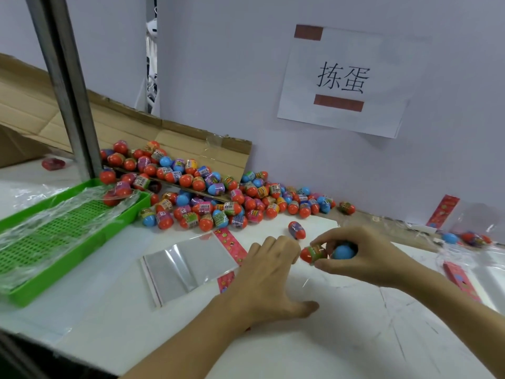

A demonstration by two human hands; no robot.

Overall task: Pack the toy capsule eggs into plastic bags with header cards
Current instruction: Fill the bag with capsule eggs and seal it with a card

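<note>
Currently: green perforated plastic tray point(68, 250) far left, clear plastic bag with red header card point(188, 265) flat on white surface point(314, 337). Left hand point(269, 277) fingers relaxed, pressing bag's edge. Right hand point(355, 254) fingers grasp orange-capped capsule egg point(313, 254) and blue egg point(343, 251).

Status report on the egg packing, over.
Right hand grips two eggs. Left hand open on the empty bag. Nothing in the way.
</note>
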